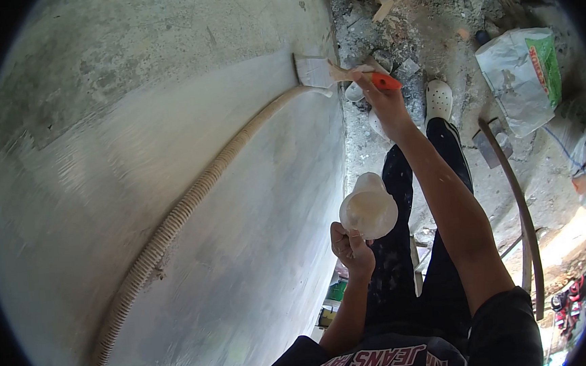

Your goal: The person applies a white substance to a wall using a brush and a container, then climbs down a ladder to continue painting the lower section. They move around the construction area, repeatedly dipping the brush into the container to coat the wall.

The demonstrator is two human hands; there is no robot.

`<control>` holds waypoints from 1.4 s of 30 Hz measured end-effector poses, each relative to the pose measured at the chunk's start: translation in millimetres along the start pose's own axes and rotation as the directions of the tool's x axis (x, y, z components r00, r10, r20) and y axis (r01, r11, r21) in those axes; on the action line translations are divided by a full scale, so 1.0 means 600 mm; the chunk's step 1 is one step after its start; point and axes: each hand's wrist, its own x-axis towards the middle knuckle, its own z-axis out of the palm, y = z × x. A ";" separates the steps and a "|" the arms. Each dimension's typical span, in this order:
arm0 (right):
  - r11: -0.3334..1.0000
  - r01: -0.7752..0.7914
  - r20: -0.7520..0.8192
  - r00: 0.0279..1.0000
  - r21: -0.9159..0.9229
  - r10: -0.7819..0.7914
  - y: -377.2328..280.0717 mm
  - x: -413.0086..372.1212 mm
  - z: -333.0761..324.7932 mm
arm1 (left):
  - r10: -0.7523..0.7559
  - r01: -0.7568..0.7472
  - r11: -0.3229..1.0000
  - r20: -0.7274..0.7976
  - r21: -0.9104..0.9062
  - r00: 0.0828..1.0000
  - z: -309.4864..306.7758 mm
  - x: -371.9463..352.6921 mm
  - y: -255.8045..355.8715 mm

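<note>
My right hand [384, 102] is stretched forward and grips a wide paintbrush [340, 73] with an orange handle. Its white bristles press against the grey wall [166, 124], just above the end of a ribbed beige conduit [173, 222] that runs diagonally along the wall. My left hand [350, 247] is lower and nearer to me, closed around the handle of a cut white plastic jug [369, 208] holding pale liquid. The wall looks wet and shiny around and below the brush.
Rubble and broken mortar cover the ground [425, 31] to the right of the wall. A white sack with green print [523, 75] lies at the right, and a curved brown bar [518, 201] beside my legs. My white shoe [439, 99] stands on the debris.
</note>
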 end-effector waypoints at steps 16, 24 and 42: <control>0.905 0.191 -0.293 0.903 -0.381 -0.314 0.168 0.187 -0.019 | -0.027 0.026 1.000 -0.091 -0.010 0.996 0.011 0.026 -0.025; 0.801 -0.046 -0.410 0.876 -0.596 -0.255 0.240 0.201 0.013 | -0.022 0.023 1.000 -0.108 0.004 0.994 0.016 0.025 -0.042; 0.848 -0.141 -0.462 0.877 -0.510 -0.132 0.241 0.194 -0.067 | -0.030 0.031 0.999 -0.096 0.011 0.995 0.027 0.033 -0.034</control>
